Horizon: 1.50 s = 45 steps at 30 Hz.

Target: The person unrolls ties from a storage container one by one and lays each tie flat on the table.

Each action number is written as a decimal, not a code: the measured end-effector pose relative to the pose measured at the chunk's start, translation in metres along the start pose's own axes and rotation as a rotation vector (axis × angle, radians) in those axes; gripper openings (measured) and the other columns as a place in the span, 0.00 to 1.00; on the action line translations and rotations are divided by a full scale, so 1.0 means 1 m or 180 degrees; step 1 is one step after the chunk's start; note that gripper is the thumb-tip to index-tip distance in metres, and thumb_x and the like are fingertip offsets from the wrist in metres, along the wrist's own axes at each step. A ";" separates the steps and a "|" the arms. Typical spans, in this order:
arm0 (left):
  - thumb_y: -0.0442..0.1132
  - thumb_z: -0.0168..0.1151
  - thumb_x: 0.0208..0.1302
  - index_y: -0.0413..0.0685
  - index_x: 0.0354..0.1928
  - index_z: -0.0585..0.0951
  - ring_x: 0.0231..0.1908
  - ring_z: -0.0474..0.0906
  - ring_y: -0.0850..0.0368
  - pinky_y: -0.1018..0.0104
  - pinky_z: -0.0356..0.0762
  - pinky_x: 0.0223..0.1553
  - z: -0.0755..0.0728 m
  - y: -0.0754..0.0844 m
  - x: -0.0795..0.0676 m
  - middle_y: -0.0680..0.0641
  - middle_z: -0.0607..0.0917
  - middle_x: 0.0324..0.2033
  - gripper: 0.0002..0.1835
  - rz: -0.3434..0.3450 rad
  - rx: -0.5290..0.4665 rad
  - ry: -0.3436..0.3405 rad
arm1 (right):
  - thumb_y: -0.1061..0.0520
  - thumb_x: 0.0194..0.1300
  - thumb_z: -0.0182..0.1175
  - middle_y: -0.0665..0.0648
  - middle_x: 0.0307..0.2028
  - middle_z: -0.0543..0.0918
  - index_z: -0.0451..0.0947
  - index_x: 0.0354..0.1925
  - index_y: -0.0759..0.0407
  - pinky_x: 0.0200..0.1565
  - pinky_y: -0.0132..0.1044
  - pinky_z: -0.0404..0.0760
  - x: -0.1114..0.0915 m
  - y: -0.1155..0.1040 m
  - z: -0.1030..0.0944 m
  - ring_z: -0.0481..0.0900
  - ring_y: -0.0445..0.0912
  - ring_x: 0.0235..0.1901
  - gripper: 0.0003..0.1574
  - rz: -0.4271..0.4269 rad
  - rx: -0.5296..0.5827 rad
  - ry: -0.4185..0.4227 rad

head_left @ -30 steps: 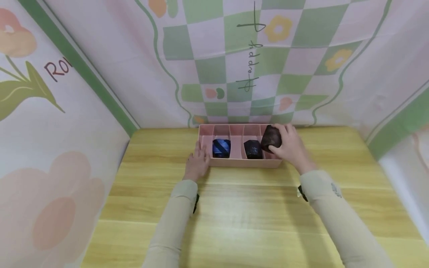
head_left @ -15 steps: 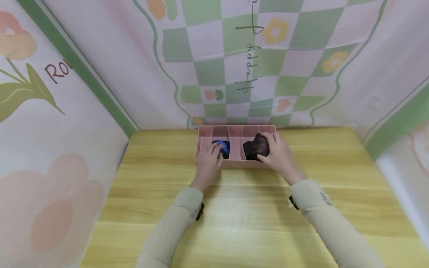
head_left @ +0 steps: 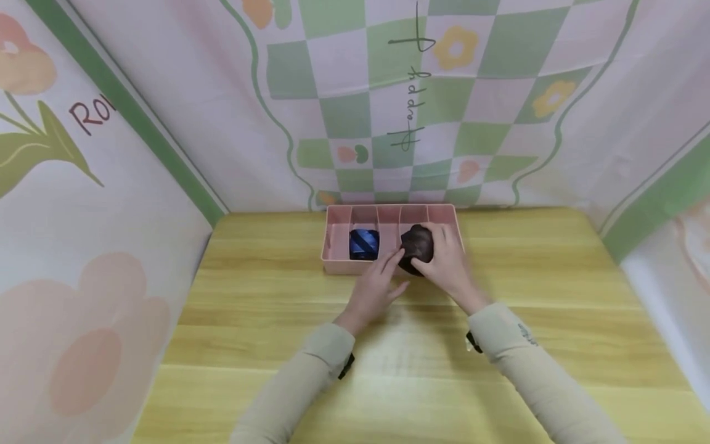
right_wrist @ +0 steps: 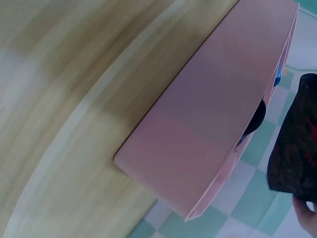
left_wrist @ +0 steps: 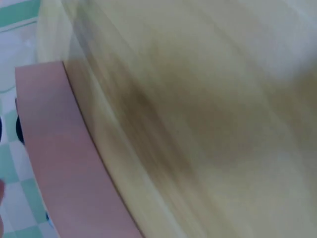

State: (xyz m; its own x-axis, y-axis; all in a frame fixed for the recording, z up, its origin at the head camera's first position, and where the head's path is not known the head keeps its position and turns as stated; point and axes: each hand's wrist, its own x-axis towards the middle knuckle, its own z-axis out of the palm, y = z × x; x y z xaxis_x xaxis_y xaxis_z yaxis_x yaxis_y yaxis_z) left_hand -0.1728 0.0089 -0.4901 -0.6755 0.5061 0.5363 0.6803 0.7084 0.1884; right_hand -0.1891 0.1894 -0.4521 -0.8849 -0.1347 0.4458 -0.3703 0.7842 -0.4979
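My right hand (head_left: 452,265) grips a dark brown rolled-up cloth (head_left: 417,245) over the right part of a pink divided box (head_left: 346,267). Red patterning shows on this cloth (right_wrist: 297,144) in the right wrist view. My left hand (head_left: 371,293) reaches across the box's front, its extended fingertips at the cloth's left side. A blue striped roll (head_left: 364,245), like a rolled necktie, sits in the second compartment from the left. The held cloth hides the black roll in the head view; a black rounded edge (right_wrist: 255,121) shows above the rim in the right wrist view.
The box stands at the back of a wooden table (head_left: 266,345), close to a hanging checkered cloth (head_left: 344,117). A white panel printed with flowers (head_left: 133,228) rises beyond the table's left edge.
My right hand has moved left with the dark cloth, now over the black roll. My left hand has moved right from the box's left end, past the blue roll, to the dark cloth.
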 end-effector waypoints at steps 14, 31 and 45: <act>0.47 0.66 0.59 0.43 0.72 0.54 0.62 0.69 0.45 0.61 0.80 0.53 0.003 0.013 0.001 0.41 0.63 0.67 0.44 -0.0880 -0.0591 -0.0334 | 0.57 0.54 0.64 0.70 0.58 0.65 0.59 0.61 0.69 0.59 0.59 0.68 0.000 -0.027 0.009 0.67 0.62 0.56 0.40 0.0947 0.0869 -0.0115; 0.46 0.56 0.67 0.46 0.72 0.55 0.60 0.70 0.43 0.55 0.78 0.56 -0.011 -0.007 0.014 0.35 0.56 0.68 0.35 -0.1014 -0.1384 -0.0367 | 0.46 0.70 0.50 0.70 0.71 0.52 0.51 0.71 0.66 0.61 0.65 0.67 -0.013 -0.010 -0.002 0.56 0.68 0.68 0.41 0.0764 0.0842 -0.0868; 0.55 0.43 0.71 0.46 0.72 0.56 0.67 0.61 0.40 0.49 0.74 0.59 -0.014 -0.018 0.001 0.34 0.52 0.70 0.33 -0.1484 -0.2047 -0.0369 | 0.72 0.53 0.61 0.75 0.58 0.67 0.47 0.73 0.58 0.50 0.56 0.80 -0.032 -0.008 0.006 0.73 0.65 0.53 0.55 0.0046 0.0756 -0.1087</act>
State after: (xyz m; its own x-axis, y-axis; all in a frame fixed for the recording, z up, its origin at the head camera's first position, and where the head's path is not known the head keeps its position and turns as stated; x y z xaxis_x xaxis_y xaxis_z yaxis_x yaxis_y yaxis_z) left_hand -0.1823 -0.0101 -0.4814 -0.9317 0.3010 0.2033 0.3276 0.4549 0.8281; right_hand -0.1600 0.1837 -0.4667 -0.9186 -0.3491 0.1850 -0.3765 0.6314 -0.6779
